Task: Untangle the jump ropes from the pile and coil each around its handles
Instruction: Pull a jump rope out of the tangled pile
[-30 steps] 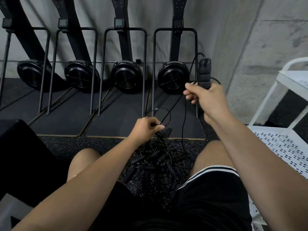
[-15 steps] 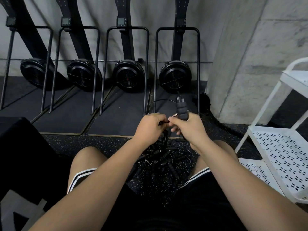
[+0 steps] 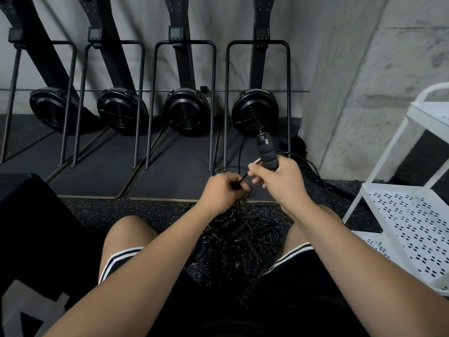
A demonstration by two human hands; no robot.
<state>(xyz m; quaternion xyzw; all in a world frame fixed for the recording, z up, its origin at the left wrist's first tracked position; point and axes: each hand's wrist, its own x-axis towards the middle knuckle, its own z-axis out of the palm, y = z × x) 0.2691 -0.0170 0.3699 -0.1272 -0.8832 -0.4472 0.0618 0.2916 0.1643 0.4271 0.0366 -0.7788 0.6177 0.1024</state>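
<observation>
One rope handle lifted over the pile
R hand [image 3: 279, 183] fingers curled round foam handle [image 3: 267, 152], upright, just above pile [image 3: 238, 229] on floor [image 3: 145, 214]. L hand [image 3: 218, 190] fingers pinch thin cord [image 3: 246, 176], also above pile, nearer its left side.

The pile of jump ropes [image 3: 238, 237] lies on the floor [image 3: 145, 215] between your knees [image 3: 126, 232]. Just beyond it your left hand [image 3: 218, 193] and right hand [image 3: 279, 183] sit side by side, a cord [image 3: 245, 177] between them, the handle [image 3: 267, 152] rising from the right. Machines [image 3: 187, 110] line the far wall [image 3: 133, 20]; a cart [image 3: 401, 215] stands at the right.
</observation>
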